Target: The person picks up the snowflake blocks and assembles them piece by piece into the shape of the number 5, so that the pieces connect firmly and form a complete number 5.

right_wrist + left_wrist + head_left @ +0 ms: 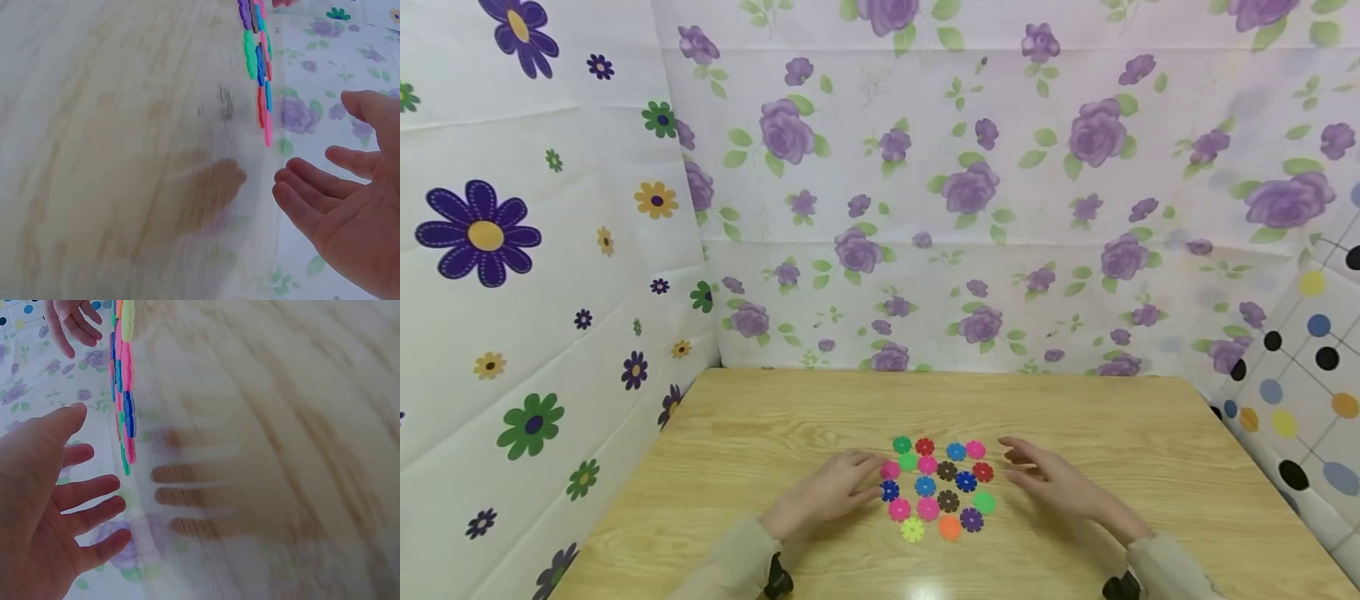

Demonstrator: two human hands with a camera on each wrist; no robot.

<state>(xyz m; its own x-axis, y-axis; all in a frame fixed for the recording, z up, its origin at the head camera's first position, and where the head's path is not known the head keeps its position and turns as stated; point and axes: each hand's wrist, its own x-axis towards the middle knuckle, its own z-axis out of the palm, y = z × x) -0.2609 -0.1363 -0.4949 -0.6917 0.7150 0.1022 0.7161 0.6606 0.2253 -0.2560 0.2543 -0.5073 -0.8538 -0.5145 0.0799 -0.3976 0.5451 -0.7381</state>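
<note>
Several flat, notched plastic discs (927, 508) in mixed colours lie spread in a loose group on the wooden table. My left hand (829, 490) is at the group's left side, its fingertips right by a pink disc (890, 471) and a dark blue disc (890, 491). On the other side, my right hand (1060, 485) hovers a little to the right of a red disc (982, 472) and a light green disc (984, 502). Both wrist views show loosely spread fingers with nothing held, and the discs appear edge-on as a thin coloured row.
The wooden table (760, 408) extends around the discs on all sides. Flower-printed cloth (865, 283) hangs behind it, with more patterned cloth along the left and right. A dark wrist camera (778, 578) sits below each sleeve cuff.
</note>
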